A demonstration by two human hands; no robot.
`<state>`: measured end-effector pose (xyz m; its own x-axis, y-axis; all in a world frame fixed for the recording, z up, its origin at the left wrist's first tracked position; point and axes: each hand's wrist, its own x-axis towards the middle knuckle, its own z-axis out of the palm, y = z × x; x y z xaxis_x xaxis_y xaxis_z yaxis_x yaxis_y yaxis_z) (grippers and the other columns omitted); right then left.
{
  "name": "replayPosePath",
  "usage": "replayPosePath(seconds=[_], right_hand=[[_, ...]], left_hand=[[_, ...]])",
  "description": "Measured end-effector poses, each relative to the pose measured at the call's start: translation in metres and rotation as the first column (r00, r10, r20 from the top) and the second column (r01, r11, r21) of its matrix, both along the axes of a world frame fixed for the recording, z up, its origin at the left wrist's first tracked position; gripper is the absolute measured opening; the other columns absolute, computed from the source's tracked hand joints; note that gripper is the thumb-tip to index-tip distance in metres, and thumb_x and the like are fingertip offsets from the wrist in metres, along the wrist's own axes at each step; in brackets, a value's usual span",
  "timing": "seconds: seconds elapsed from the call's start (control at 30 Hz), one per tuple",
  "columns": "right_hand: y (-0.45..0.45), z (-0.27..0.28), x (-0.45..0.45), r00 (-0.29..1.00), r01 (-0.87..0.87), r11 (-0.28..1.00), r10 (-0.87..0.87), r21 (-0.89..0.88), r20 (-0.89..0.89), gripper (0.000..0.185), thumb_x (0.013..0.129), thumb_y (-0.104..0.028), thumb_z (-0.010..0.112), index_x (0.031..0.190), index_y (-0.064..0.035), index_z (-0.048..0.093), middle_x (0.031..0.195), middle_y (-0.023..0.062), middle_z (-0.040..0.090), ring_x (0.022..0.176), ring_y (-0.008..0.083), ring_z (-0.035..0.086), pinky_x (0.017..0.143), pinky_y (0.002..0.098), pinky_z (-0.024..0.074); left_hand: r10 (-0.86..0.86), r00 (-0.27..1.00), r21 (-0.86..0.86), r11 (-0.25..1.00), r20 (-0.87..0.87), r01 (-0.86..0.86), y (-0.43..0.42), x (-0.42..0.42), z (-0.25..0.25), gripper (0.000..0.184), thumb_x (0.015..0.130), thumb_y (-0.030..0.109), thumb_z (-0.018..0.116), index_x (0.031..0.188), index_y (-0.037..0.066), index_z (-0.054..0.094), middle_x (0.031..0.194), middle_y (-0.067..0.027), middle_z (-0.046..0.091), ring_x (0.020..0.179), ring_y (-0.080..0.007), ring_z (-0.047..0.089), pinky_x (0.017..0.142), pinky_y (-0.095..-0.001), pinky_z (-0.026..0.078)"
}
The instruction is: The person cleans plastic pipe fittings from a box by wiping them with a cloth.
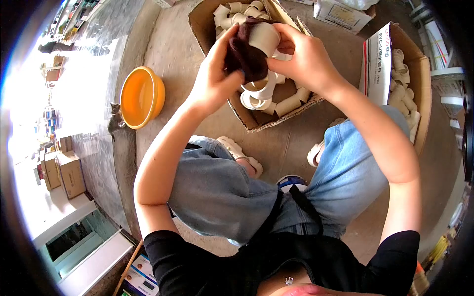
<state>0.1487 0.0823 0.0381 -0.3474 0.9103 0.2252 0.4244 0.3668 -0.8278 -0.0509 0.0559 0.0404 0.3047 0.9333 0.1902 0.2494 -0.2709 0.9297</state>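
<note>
**Above an open brown cardboard carton (203, 24), a cream plastic pipe fitting (265, 39) against a dark maroon cloth (243, 54)**

Over the carton's near half, both hands raised, close together. Right hand (300, 53) grasps the fitting, thumb below, fingers curled over the far side. Left hand (217, 74) is closed on the cloth, thumb across the front, bunching it against the fitting's left side; whether its fingers also bear on the plastic through the fabric, cannot tell.

Contents of carton: loose cream pipe fittings (288, 105), a heap at the far end, others at the near end below the hands. Straight sleeves and open-ended rings among them, jumbled. Carton edges raw, flaps splayed.

To the right, a second cardboard carton with a white printed panel (377, 61), "PVC-U" legible, red stripe along one edge. More pale tubular pieces (404, 93) piled inside.

To the left, on the floor, a round orange-yellow plastic basin (157, 98), tilted in view, rim rolled, walls smooth. Just beside it, a small grey cat (116, 120).

Textures: fittings smooth and matte; cloth soft, deeply folded; floor (170, 47) hard, grey-brown, scuffed.
</note>
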Motion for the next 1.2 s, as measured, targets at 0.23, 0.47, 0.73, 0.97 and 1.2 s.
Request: replayPosePath(seconds=[0.23, 0.47, 0.73, 0.97, 1.2], right_hand=[[-0.011, -0.002, 0.004, 0.994, -0.028, 0.991, 0.013, 0.128, 0.111, 0.042, 0.063, -0.02, 0.071, 0.097, 0.0015, 0.058, 0.083, 0.0194, 0.064, 0.077, 0.0343, 0.063, 0.07, 0.0381, 0.0507], [-0.014, -0.018, -0.002, 0.993, 0.058, 0.957, -0.025, 0.283, -0.118, 0.053, 0.065, -0.021, 0.074, 0.109, 0.001, 0.055, 0.094, 0.0172, 0.064, 0.085, 0.03, 0.064, 0.075, 0.0349, 0.0508], [-0.02, -0.019, -0.016, 0.97, 0.058, 0.973, -0.002, 0.225, -0.241, 0.064, 0.069, -0.007, 0.074, 0.124, 0.002, 0.043, 0.114, 0.0153, 0.056, 0.106, 0.0237, 0.058, 0.094, 0.0336, 0.0464], [-0.013, -0.012, -0.023, 0.993, 0.112, 0.943, -0.097, 0.312, -0.064, 0.053, 0.065, -0.019, 0.075, 0.106, 0.0041, 0.051, 0.095, 0.0222, 0.061, 0.087, 0.0335, 0.062, 0.077, 0.0383, 0.0497], [-0.007, -0.005, -0.007, 0.996, 0.02, 0.984, -0.035, 0.179, 0.082, 0.042, 0.06, -0.028, 0.077, 0.077, 0.0039, 0.057, 0.069, 0.0224, 0.062, 0.07, 0.0359, 0.064, 0.064, 0.0382, 0.052]], left_hand=[[0.069, 0.895, 0.341, 0.935, -0.44, 0.095, 0.001, 0.012, -0.016, 0.077, 0.066, -0.005, 0.066, 0.135, 0.008, 0.036, 0.129, -0.0187, 0.046, 0.119, -0.0345, 0.046, 0.098, -0.038, 0.04], [0.303, 0.953, 0.11, 0.947, 0.0, -0.301, 0.006, 0.018, -0.035, 0.043, 0.074, -0.003, 0.062, 0.116, 0.001, 0.053, 0.093, -0.0101, 0.064, 0.087, -0.0126, 0.059, 0.076, -0.0255, 0.047], [0.347, 0.912, -0.032, 0.937, 0.218, -0.349, 0.013, 0.021, -0.016, 0.032, 0.079, -0.004, 0.054, 0.11, 0.0, 0.059, 0.095, -0.0061, 0.065, 0.084, -0.0115, 0.06, 0.074, -0.0248, 0.048], [0.379, 0.904, 0.574, 0.792, -0.199, -0.205, 0.023, 0.017, -0.015, 0.044, 0.067, -0.004, 0.062, 0.11, 0.007, 0.062, 0.103, -0.0131, 0.064, 0.093, -0.0261, 0.064, 0.081, -0.0317, 0.05], [0.181, 0.89, 0.764, 0.6, -0.418, 0.237, 0.028, 0.01, -0.017, 0.049, 0.057, -0.006, 0.064, 0.105, 0.005, 0.064, 0.112, -0.0121, 0.061, 0.109, -0.027, 0.057, 0.091, -0.0341, 0.048]])
